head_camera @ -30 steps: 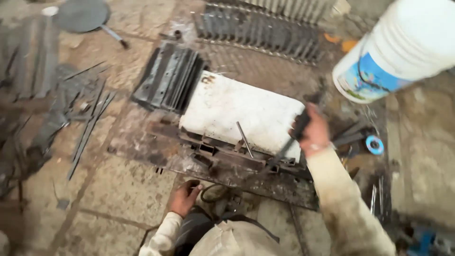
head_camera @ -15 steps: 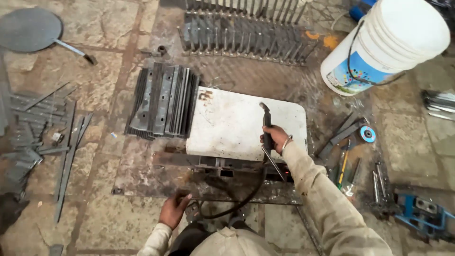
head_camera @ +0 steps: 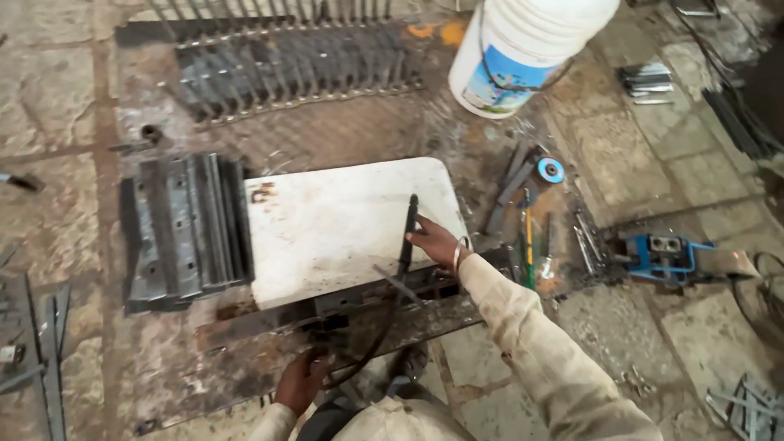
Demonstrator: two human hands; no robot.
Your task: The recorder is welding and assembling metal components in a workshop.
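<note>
My right hand (head_camera: 434, 243) rests on a white board (head_camera: 327, 220) and holds a black rod-shaped tool (head_camera: 406, 233) whose black cable (head_camera: 367, 351) trails back toward me. Low in the view, my left hand (head_camera: 300, 382) grips the near edge of a rusty steel frame (head_camera: 343, 306) lying along the board's front. A stack of grey angle-iron pieces (head_camera: 184, 229) sits just left of the board.
A white bucket (head_camera: 523, 49) stands at the upper right. A row of spiked metal bars (head_camera: 286, 61) lies at the top. Flat bars, a blue disc (head_camera: 550, 170) and a blue power tool (head_camera: 661, 255) lie to the right. Metal strips (head_camera: 41, 351) lie at left.
My right hand has lowered the black tool onto the white board, nearer its right side. The view has shifted left and closer. My left hand stays at the frame's edge.
</note>
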